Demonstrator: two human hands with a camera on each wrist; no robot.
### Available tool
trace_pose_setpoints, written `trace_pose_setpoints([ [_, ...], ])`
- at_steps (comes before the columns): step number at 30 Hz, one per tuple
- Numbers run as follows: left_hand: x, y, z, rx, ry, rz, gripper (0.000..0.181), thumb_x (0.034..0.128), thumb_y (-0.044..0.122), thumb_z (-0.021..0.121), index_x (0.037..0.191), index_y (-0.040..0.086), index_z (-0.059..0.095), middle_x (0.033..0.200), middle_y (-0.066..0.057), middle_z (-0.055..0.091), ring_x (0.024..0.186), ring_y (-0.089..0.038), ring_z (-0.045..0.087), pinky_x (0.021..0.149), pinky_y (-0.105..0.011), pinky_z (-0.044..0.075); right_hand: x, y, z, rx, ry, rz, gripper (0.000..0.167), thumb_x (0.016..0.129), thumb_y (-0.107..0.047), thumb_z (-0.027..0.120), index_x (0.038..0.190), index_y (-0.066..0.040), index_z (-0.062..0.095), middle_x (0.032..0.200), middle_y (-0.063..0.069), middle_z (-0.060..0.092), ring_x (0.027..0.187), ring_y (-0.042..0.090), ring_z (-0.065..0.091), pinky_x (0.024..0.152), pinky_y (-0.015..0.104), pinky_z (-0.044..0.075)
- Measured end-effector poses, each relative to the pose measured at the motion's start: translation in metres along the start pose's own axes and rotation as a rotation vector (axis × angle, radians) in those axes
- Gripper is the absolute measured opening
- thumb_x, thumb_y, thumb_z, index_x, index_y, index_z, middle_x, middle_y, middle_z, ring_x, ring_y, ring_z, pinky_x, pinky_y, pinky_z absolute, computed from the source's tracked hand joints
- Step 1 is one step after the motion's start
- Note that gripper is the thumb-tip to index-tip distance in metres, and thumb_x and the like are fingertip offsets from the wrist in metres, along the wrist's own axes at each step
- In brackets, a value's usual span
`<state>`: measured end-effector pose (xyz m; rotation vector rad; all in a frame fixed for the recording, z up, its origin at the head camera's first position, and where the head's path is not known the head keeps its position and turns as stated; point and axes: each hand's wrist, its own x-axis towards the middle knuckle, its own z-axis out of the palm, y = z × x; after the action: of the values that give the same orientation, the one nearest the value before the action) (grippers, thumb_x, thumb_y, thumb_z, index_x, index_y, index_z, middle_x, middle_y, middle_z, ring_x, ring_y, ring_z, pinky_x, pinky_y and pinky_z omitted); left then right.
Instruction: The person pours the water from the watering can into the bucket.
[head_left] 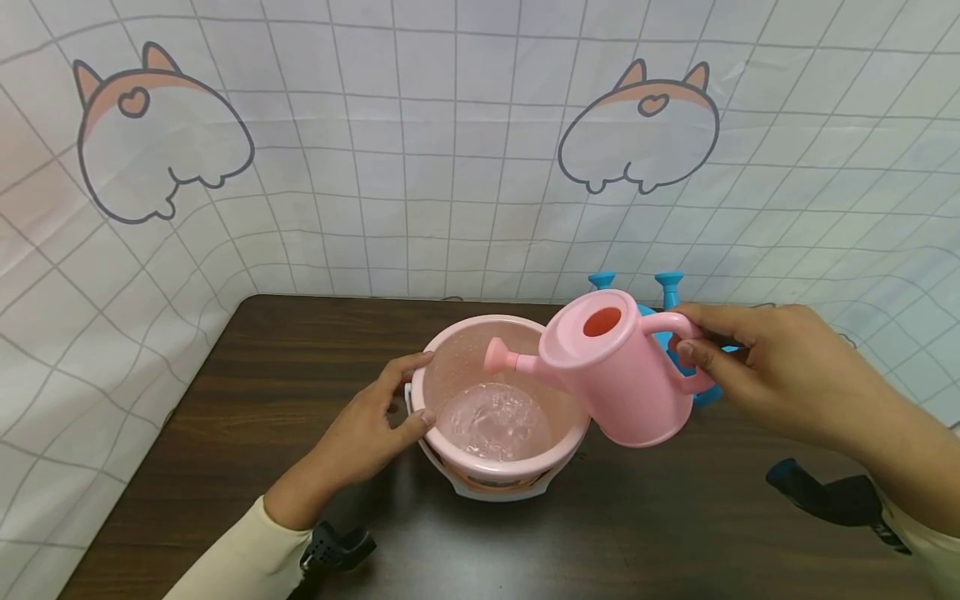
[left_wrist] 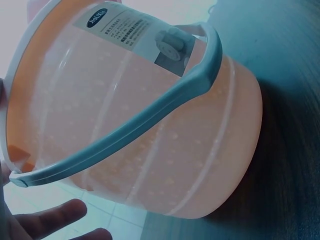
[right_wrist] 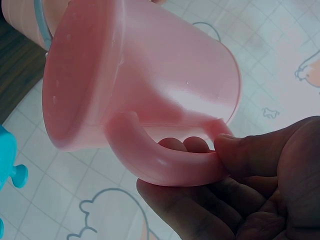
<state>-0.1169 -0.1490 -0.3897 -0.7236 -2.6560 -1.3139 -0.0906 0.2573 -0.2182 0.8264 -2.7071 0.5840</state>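
Observation:
A pink watering can [head_left: 617, 367] is tilted over the pink bucket [head_left: 501, 473], its spout and rose above the opening. My right hand [head_left: 780, 367] grips the can's looped handle [right_wrist: 170, 167], with the thumb on top and fingers curled through the loop. Rippling water [head_left: 497, 421] lies in the bucket; a stream from the rose cannot be made out. At the bucket's left side my left hand [head_left: 360, 425] holds the rim by thumb and forefinger. Other fingers [left_wrist: 55, 217] of that hand spread beside the bucket in the left wrist view. The bucket's carrying handle [left_wrist: 135, 127] hangs down.
Behind the pink can stand blue watering cans [head_left: 669, 287], partly hidden by it and by my right hand. The dark wooden table [head_left: 255, 392] meets a white gridded cloth backdrop [head_left: 420, 167] at the back. Dark straps with devices sit on both wrists.

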Motion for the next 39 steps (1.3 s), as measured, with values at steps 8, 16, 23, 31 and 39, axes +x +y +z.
trace_pose_setpoints([
  [8, -0.0004, -0.0019, 0.0010, -0.007, 0.002, 0.005, 0.065, 0.0951, 0.038, 0.066, 0.153, 0.026, 0.039, 0.136, -0.008, 0.061, 0.113, -0.023, 0.062, 0.095, -0.052, 0.051, -0.0002, 0.0002, 0.0003, -0.004, -0.001, 0.002, 0.035, 0.094, -0.006, 0.074, 0.126, -0.017, 0.072, 0.091, -0.007, 0.074, 0.068, 0.000, 0.069, 0.055, 0.020, 0.049],
  [16, -0.0010, -0.0013, 0.0015, -0.015, -0.007, -0.016, 0.065, 0.0961, 0.040, 0.065, 0.154, 0.027, 0.038, 0.140, -0.012, 0.059, 0.119, -0.028, 0.061, 0.097, -0.055, 0.050, -0.0013, 0.0007, 0.0002, 0.003, -0.007, 0.016, 0.035, 0.094, -0.007, 0.074, 0.128, -0.014, 0.072, 0.094, -0.004, 0.074, 0.069, 0.000, 0.069, 0.055, 0.020, 0.049],
  [23, -0.0011, -0.0009, 0.0016, -0.015, -0.015, -0.024, 0.064, 0.0964, 0.040, 0.063, 0.154, 0.028, 0.037, 0.141, -0.013, 0.058, 0.116, -0.028, 0.062, 0.096, -0.055, 0.051, -0.0013, 0.0012, 0.0006, 0.012, 0.001, 0.004, 0.036, 0.093, -0.004, 0.074, 0.128, -0.012, 0.072, 0.095, -0.003, 0.074, 0.069, 0.000, 0.069, 0.054, 0.018, 0.047],
  [31, -0.0007, -0.0025, 0.0033, -0.023, -0.015, -0.029, 0.064, 0.0964, 0.038, 0.063, 0.153, 0.027, 0.037, 0.141, -0.017, 0.058, 0.116, -0.031, 0.063, 0.095, -0.056, 0.051, -0.0008, 0.0006, -0.0004, -0.001, -0.004, 0.010, 0.035, 0.093, -0.005, 0.074, 0.127, -0.018, 0.072, 0.090, -0.010, 0.073, 0.068, 0.000, 0.069, 0.055, 0.020, 0.049],
  [39, -0.0011, -0.0024, 0.0029, -0.019, -0.017, -0.032, 0.064, 0.0965, 0.038, 0.063, 0.153, 0.029, 0.036, 0.139, -0.015, 0.059, 0.115, -0.028, 0.063, 0.096, -0.053, 0.051, 0.0007, -0.0003, -0.0015, -0.011, -0.009, 0.013, 0.035, 0.094, -0.007, 0.074, 0.127, -0.017, 0.072, 0.088, -0.010, 0.073, 0.069, 0.000, 0.068, 0.054, 0.023, 0.049],
])
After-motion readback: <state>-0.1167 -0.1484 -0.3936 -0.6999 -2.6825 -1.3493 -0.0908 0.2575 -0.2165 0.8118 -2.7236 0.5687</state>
